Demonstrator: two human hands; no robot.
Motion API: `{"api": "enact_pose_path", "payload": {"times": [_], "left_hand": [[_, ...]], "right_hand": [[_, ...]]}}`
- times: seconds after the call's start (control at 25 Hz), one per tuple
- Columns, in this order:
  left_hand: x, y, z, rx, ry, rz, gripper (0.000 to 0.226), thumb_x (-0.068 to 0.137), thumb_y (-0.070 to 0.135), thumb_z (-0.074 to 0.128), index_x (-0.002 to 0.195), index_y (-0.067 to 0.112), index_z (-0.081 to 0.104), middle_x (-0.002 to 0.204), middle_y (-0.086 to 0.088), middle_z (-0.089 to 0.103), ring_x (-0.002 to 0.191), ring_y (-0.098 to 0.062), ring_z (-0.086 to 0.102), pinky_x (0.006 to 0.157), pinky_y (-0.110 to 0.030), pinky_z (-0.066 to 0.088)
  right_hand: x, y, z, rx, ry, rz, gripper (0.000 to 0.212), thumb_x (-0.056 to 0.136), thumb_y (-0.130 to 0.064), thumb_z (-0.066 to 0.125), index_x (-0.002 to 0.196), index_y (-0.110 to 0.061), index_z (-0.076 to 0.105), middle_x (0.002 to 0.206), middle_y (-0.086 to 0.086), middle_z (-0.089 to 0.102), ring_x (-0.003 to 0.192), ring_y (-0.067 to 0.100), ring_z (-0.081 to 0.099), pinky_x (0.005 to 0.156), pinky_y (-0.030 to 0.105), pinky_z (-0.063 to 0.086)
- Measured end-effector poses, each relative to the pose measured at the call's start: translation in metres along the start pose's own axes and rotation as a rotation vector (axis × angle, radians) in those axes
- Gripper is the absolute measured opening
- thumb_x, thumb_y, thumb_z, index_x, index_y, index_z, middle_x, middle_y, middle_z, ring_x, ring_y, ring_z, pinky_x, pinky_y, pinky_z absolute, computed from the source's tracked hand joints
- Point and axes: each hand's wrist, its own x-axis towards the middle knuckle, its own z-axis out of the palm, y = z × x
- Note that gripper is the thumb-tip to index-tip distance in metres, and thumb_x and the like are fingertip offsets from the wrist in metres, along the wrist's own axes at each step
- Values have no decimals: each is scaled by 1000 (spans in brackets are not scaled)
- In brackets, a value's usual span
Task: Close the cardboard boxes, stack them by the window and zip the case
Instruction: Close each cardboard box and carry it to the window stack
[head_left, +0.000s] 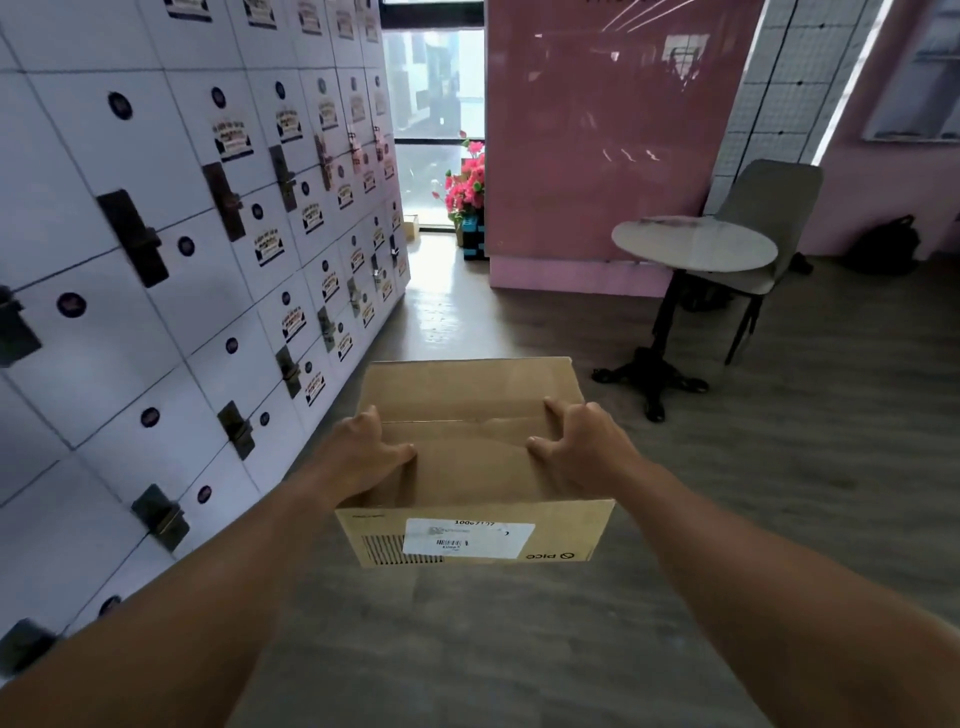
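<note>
Left hand (363, 453) and right hand (576, 448), fingers curled, grip the cardboard box (470, 467) by its 2 sides; flaps look unsealed, could spring open, or box slips before the window (434, 124).

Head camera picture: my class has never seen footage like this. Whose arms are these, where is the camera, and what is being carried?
There is no machine here. A person wears one wide-angle camera on the head, looking forward and down, so the two bare arms are the wearer's own. The left hand and right hand each have a grip on one side of a brown cardboard box, holding it in the air above the wooden floor. Its top flaps look folded shut. White lockers line the left wall. Ahead is a window with pink flowers beside it. A round table and a grey chair stand to the right.
</note>
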Motion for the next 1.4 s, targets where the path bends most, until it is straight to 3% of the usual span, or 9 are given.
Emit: {"api": "enact_pose_path", "payload": {"times": [0.12, 0.36, 0.6, 0.88, 1.08, 1.2, 1.4], "left_hand": [[92, 13, -9, 6, 19, -29, 38, 81, 53, 71, 99, 24, 52, 91, 7, 62, 76, -6, 59, 56, -20, 42], [265, 10, -11, 33, 36, -72, 41, 80, 53, 66, 101, 20, 52, 93, 2, 62, 82, -15, 62, 72, -36, 55], [459, -9, -14, -17, 30, -68, 43, 80, 51, 69, 104, 18, 53, 97, 0, 61, 85, -17, 61, 75, -38, 56], [687, 4, -10, 13, -2, 6, 47, 81, 51, 68, 109, 17, 53, 100, -2, 62, 82, -13, 59, 61, -28, 45], [852, 13, 9, 39, -12, 4, 51, 82, 57, 67, 111, 18, 53, 99, -2, 63, 85, -17, 62, 72, -35, 56], [937, 21, 9, 26, -3, -29, 50, 83, 57, 68, 113, 19, 52, 101, -1, 63, 84, -14, 61, 73, -35, 57], [1074, 19, -4, 8, 4, -91, 56, 84, 57, 66, 120, 15, 53, 113, -7, 64, 98, -23, 62, 83, -41, 57]], "right_hand": [[98, -2, -21, -13, -2, -26, 72, 85, -59, 66, 147, -30, 44, 123, 12, 52, 106, 30, 59, 86, 37, 45], [282, -8, -25, -10, -45, -58, 69, 84, -58, 67, 145, -31, 47, 126, 11, 55, 109, 29, 58, 94, 39, 48], [473, -30, -26, -21, -67, -21, 75, 84, -57, 68, 149, -31, 41, 131, 11, 53, 115, 29, 57, 100, 42, 48], [681, -19, -47, -23, -42, 39, 79, 85, -59, 67, 153, -30, 37, 132, 13, 52, 115, 29, 57, 97, 37, 46], [854, 4, -56, -20, -26, 9, 77, 87, -59, 65, 153, -29, 38, 136, 14, 52, 117, 32, 56, 94, 39, 46], [953, 5, -70, -20, -57, -23, 74, 87, -58, 65, 151, -29, 41, 133, 13, 53, 114, 30, 57, 92, 39, 47], [1109, -11, -84, -39, -89, -85, 72, 85, -57, 68, 146, -28, 46, 133, 12, 57, 117, 30, 57, 93, 39, 46]]}}
